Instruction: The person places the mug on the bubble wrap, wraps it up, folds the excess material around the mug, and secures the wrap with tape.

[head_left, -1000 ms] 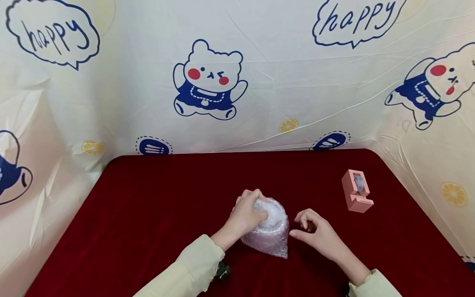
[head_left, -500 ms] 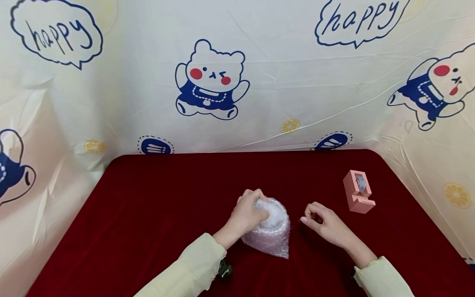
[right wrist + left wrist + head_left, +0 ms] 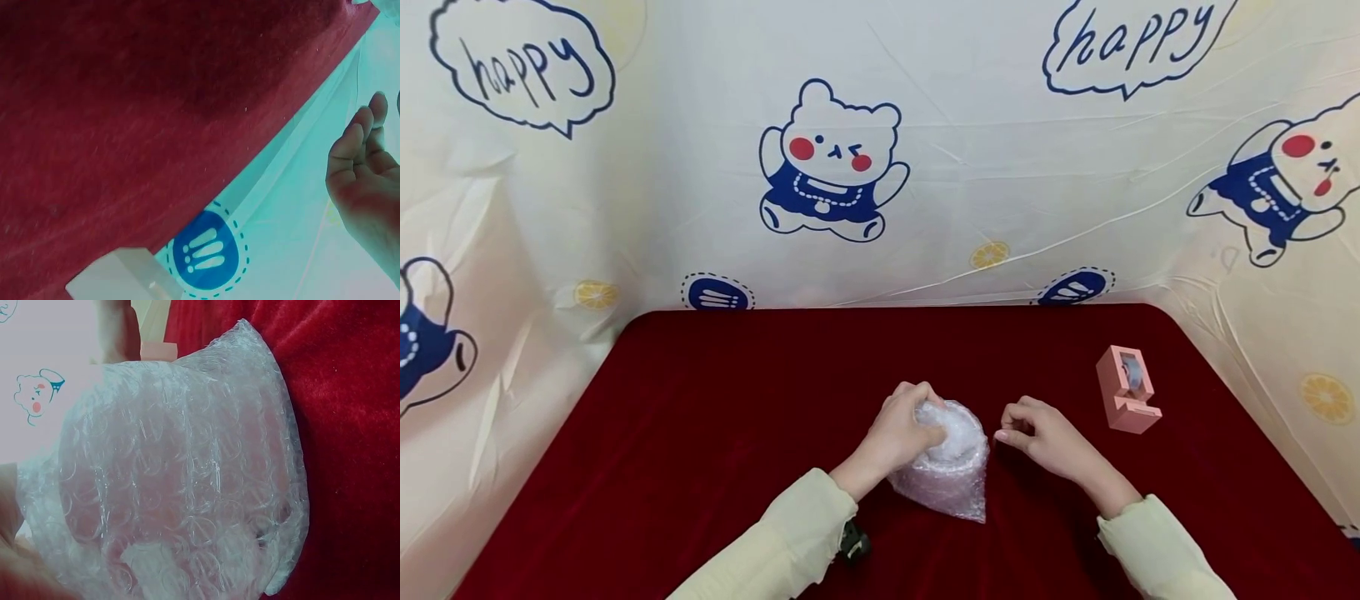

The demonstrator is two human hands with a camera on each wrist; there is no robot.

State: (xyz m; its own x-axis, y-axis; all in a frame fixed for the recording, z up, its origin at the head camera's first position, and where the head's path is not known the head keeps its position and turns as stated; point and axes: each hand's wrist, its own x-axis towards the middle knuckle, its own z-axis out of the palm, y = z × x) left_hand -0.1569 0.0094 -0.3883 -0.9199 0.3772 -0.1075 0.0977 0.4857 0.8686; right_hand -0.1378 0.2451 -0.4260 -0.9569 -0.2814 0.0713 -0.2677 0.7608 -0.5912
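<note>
Dark red velvet table (image 3: 700, 433), cream backdrop sheet (image 3: 985, 150) printed with cartoon bears, "happy" bubbles, lemon slices

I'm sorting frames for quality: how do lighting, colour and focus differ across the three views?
Head view: even light, sharp, wide-angle bending of the table edge. Left wrist: bubble-wrapped bundle fills the frame, backdrop washed out. Right wrist: teal cast, red cloth soft.

- Bubble-wrapped bundle (image 3: 946, 467) sits on the red cloth, front and centre.
- Clear, crinkly wrap, rounded on top, flaring to a loose corner at the near right.
- Something pale shows through, blurred.
</note>
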